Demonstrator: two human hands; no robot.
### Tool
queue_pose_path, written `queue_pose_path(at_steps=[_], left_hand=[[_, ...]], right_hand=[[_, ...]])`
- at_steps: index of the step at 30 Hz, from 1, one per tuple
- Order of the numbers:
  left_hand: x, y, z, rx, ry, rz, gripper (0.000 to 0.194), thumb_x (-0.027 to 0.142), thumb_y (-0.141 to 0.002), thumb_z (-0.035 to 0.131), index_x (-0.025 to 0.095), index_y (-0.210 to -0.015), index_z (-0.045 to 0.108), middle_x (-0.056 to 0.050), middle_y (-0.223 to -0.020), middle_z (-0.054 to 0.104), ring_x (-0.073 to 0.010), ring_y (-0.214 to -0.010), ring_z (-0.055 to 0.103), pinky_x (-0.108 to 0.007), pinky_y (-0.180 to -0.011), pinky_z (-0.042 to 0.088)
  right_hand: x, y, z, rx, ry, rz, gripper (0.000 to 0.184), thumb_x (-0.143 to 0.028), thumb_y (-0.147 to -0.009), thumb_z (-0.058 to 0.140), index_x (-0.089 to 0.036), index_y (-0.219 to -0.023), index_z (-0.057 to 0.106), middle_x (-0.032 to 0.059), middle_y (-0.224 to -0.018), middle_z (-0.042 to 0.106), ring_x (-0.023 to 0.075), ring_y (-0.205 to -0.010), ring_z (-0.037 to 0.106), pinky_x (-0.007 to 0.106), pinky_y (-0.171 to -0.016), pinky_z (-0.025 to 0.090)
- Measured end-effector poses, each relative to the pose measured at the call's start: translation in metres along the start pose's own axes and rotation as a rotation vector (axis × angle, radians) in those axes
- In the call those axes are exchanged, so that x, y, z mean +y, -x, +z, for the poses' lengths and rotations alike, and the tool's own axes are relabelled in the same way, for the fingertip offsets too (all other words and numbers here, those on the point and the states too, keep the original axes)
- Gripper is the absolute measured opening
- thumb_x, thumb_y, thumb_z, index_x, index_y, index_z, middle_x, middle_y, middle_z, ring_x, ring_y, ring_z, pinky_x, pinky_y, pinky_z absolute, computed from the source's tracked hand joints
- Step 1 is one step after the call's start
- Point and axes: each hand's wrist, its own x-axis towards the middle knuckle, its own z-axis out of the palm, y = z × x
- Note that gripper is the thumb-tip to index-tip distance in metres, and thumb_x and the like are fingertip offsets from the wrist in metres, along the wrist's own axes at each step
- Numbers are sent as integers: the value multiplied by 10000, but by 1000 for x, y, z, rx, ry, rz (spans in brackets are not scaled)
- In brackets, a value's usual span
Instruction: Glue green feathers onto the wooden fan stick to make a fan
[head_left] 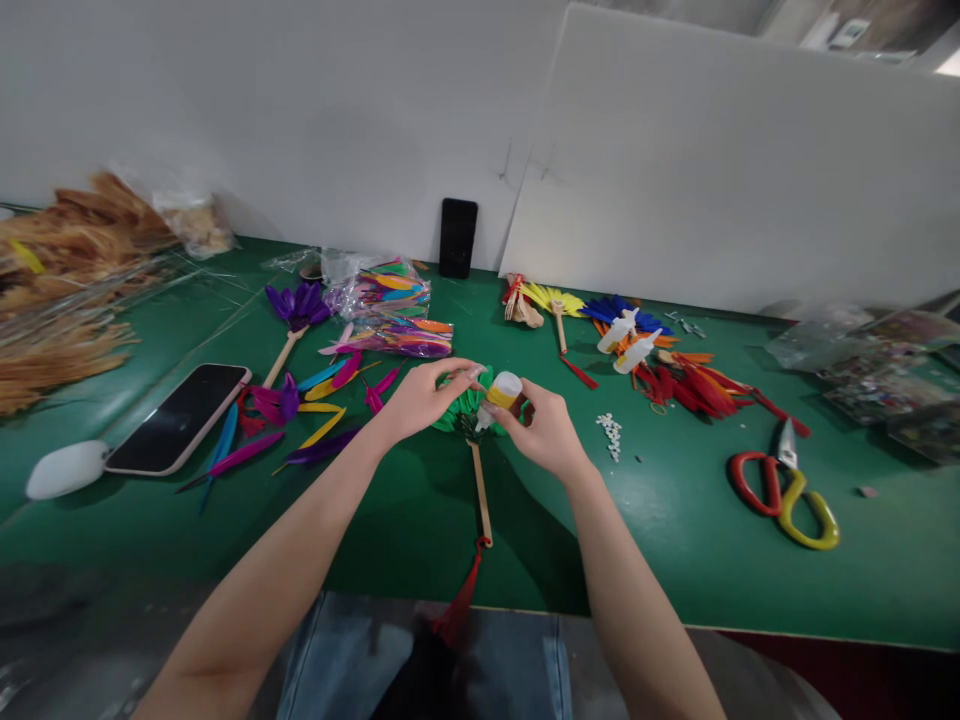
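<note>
A green feather fan (452,417) lies in front of me, its wooden handle (481,490) pointing toward me. From the handle's end a red tassel (466,590) hangs over the table edge. My left hand (431,398) is closed at the fan's upper left, its fingertips pinching the green feathers. My right hand (546,425) grips a small glue bottle (504,390) with a yellowish band, tilted with its nozzle down at the fan's middle, just above the handle. Whether the nozzle touches the feathers is unclear.
Loose coloured feathers (322,425) and a phone (180,420) lie left, near a purple fan (297,305). Small white beads (610,437), scissors (784,490) and white squeeze bottles (636,350) are right. Another phone (457,238) leans on the back panel.
</note>
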Motion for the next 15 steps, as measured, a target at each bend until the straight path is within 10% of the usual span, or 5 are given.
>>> queue_pose_path(at_steps=[15], left_hand=[[3, 5, 16, -150, -44, 71, 505, 510, -782, 555, 218, -1194, 556, -11, -860, 632, -89, -539, 411, -206, -479, 302]], right_hand=[[4, 2, 0, -14, -26, -55, 204, -277, -737, 522, -210, -656, 348, -43, -546, 383, 103, -468, 348, 238, -459, 236]])
